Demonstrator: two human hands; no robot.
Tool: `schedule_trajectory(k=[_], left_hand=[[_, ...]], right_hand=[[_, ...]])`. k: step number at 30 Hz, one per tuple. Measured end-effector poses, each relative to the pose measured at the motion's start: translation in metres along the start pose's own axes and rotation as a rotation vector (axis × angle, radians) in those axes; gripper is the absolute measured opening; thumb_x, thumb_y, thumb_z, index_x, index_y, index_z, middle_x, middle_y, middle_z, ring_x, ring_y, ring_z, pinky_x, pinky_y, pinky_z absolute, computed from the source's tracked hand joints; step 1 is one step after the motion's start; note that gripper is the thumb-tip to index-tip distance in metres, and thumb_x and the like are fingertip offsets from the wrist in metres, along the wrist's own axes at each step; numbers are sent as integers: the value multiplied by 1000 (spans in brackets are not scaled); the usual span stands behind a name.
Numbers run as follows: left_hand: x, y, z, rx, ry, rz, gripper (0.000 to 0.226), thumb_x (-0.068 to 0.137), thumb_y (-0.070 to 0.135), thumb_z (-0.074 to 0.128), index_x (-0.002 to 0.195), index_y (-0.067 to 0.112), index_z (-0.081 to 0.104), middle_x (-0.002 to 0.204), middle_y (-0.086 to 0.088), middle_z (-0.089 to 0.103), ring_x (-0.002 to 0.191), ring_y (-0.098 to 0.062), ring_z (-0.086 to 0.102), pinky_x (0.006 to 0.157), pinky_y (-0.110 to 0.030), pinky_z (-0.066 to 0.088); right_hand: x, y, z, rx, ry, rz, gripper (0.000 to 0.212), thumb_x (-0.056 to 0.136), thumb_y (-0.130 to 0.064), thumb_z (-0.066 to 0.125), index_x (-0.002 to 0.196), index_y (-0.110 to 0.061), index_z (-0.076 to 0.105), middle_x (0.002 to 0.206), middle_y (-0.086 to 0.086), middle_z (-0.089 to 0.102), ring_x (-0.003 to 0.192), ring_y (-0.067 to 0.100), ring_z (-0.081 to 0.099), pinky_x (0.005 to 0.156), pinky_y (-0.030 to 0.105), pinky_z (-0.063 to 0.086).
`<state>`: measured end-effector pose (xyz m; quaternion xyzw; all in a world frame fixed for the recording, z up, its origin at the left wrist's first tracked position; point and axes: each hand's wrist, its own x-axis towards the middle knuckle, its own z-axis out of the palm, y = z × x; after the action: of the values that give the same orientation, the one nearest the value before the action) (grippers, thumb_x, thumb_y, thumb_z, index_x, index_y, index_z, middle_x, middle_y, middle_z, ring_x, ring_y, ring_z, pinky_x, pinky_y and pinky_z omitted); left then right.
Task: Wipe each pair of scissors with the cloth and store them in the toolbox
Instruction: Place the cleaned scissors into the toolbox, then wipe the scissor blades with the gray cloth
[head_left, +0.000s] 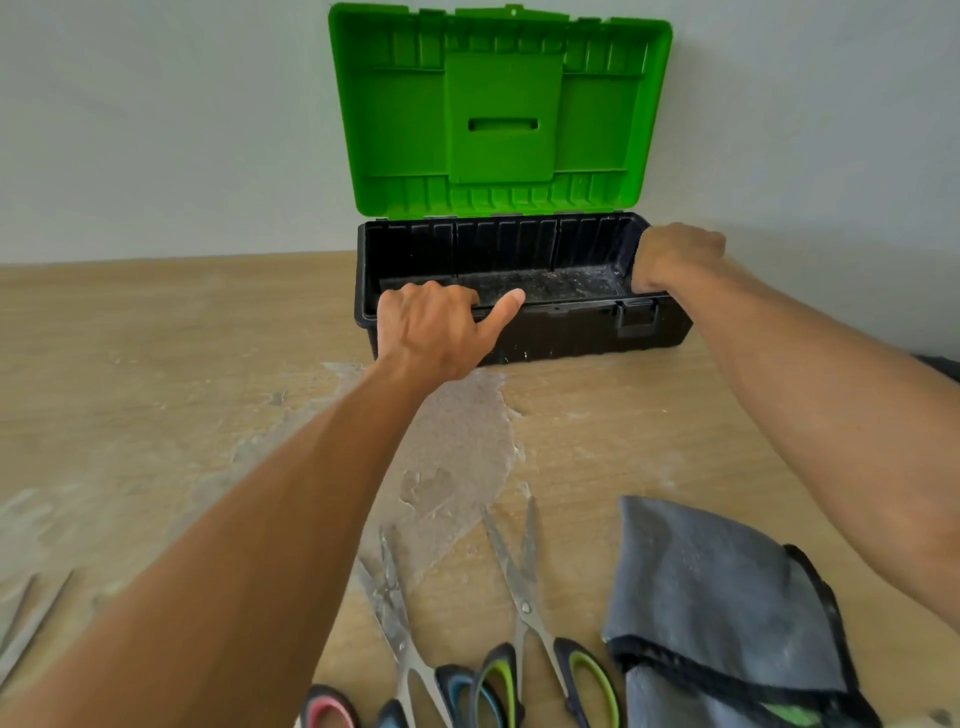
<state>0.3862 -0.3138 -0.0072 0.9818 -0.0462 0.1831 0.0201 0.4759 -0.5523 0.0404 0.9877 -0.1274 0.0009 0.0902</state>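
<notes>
Black plastic toolbox (561, 338) sits far centre on the table, back against the wall, long axis left-right. Its bright green ribbed lid (501, 114) is swung open and stands upright, inner face to the camera. The inside floor looks dusty.

Left hand (436, 332) grips the near rim towards the left, fingers (441, 293) hooked over the edge into the box, thumb stretched right along the rim. Right hand (672, 254) grips the right end wall, fingers (691, 236) curled over its top.

Green-handled scissors (524, 608) lie near centre, handles near, blades slightly parted and pointing far. Blue-handled scissors (395, 618) lie just left of them, blades pointing far and a little left, handles near. A pink-lined handle loop (327, 712) shows at the bottom edge, the rest hidden. Two bare steel blades (31, 618) show at the near left edge.

Folded grey cloth with black trim (717, 603) lies near right, beside the green-handled scissors.

The light wood table (156, 338) is scuffed, with a whitish flaky patch (457, 457) in the middle. Plain pale wall (156, 130) behind.
</notes>
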Motion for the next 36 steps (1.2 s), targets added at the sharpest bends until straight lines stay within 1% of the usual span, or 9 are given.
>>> schedule_trajectory(k=[6, 9, 13, 18, 20, 23, 27, 30, 36], left_hand=[[0, -2, -4, -8, -37, -26, 82, 87, 81, 9, 115, 33, 69, 78, -7, 67, 80, -29, 60, 71, -39, 36], [-1, -2, -8, -75, -113, -42, 80, 88, 80, 14, 132, 31, 59, 109, -12, 70, 112, -34, 58, 89, -46, 38], [-11, -1, -25, -290, -172, -37, 84, 88, 78, 31, 153, 25, 29, 148, -14, 44, 139, -36, 33, 107, -56, 29], [-86, 10, -62, -556, 110, 58, 45, 90, 47, 60, 125, 18, 56, 116, -5, 62, 106, -21, 57, 93, -44, 51], [-131, 16, -77, -582, -19, 66, 34, 92, 47, 59, 105, 17, 67, 98, 1, 70, 84, -13, 64, 77, -33, 57], [-192, 22, -88, -507, -217, 39, 43, 86, 57, 62, 89, 16, 76, 85, 4, 74, 70, -9, 67, 58, -15, 48], [-237, 30, -94, -413, -371, 0, 57, 75, 62, 69, 83, 6, 77, 83, -10, 77, 77, -24, 71, 58, -19, 46], [-248, 38, -93, -377, -363, -17, 50, 74, 52, 75, 93, 5, 75, 93, -9, 73, 87, -24, 66, 64, -26, 43], [-262, 35, -90, -478, -163, -111, 34, 75, 32, 77, 101, 12, 73, 96, -3, 73, 94, -22, 65, 78, -30, 54]], right_hand=[[-29, -4, -16, 169, 227, -159, 35, 100, -39, 67, 119, -10, 73, 113, 14, 72, 103, 35, 65, 81, 38, 48], [-66, -6, -22, 270, 240, -314, 40, 101, -41, 64, 133, -18, 70, 129, 13, 72, 120, 37, 64, 97, 42, 52], [-127, -2, -27, 408, 270, -498, 36, 99, -37, 66, 129, -19, 72, 128, 11, 72, 123, 32, 63, 101, 43, 52], [-220, 19, -27, 507, 149, -662, 20, 99, -35, 67, 102, -19, 80, 94, -5, 67, 92, 15, 67, 81, 31, 53], [-252, 27, -19, 469, -10, -680, 24, 98, -44, 69, 103, -23, 79, 96, -9, 71, 91, 12, 68, 71, 24, 50], [-292, 33, -5, 351, -170, -675, 47, 87, -65, 71, 111, -24, 77, 105, -9, 74, 91, 10, 68, 67, 24, 46], [-330, 32, 8, 140, -183, -646, 69, 69, -78, 78, 111, -23, 75, 105, -6, 71, 99, 15, 60, 75, 31, 46], [-346, 27, 20, 111, -81, -629, 58, 73, -71, 80, 106, -24, 74, 106, -3, 69, 106, 19, 50, 82, 35, 39], [-363, 31, 30, 351, 92, -489, 40, 79, -51, 85, 108, -24, 79, 100, -3, 79, 99, 18, 71, 83, 32, 56]])
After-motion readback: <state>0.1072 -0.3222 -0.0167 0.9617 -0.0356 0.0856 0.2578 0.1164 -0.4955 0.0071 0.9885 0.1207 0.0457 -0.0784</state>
